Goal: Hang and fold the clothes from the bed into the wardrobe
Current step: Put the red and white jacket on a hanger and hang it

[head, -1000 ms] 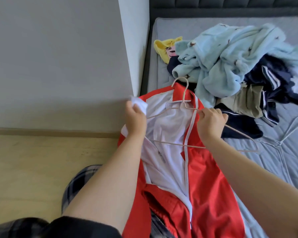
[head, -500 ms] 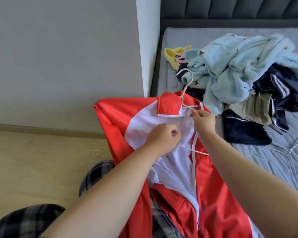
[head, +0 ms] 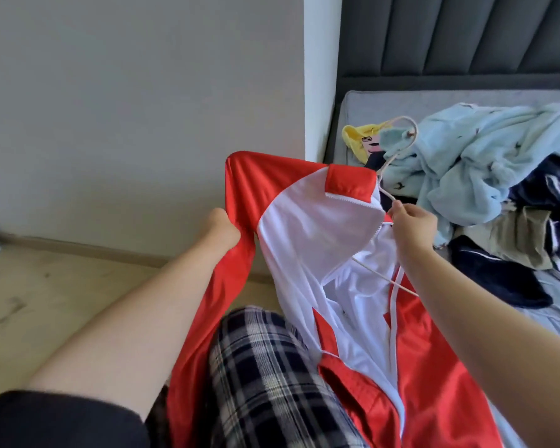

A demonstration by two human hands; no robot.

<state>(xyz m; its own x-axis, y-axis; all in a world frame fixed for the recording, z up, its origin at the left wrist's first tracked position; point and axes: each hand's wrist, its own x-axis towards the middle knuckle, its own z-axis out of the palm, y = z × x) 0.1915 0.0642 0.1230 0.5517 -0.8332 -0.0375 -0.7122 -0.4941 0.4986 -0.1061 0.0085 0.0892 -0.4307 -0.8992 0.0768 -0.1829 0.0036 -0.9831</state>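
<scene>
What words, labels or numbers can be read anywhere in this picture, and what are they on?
None can be read.
Red and white jacket: no lettering or logo shows.
Yellow garment on the bed: a cartoon print, no legible text.
Light blue fleece: small dark motifs, not letters.
Dark blue clothes: white stripes only.

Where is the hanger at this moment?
The hanger is right of centre in the head view, partly inside the red and white jacket; the right hand holds it, its hook over the light blue garment.
</scene>
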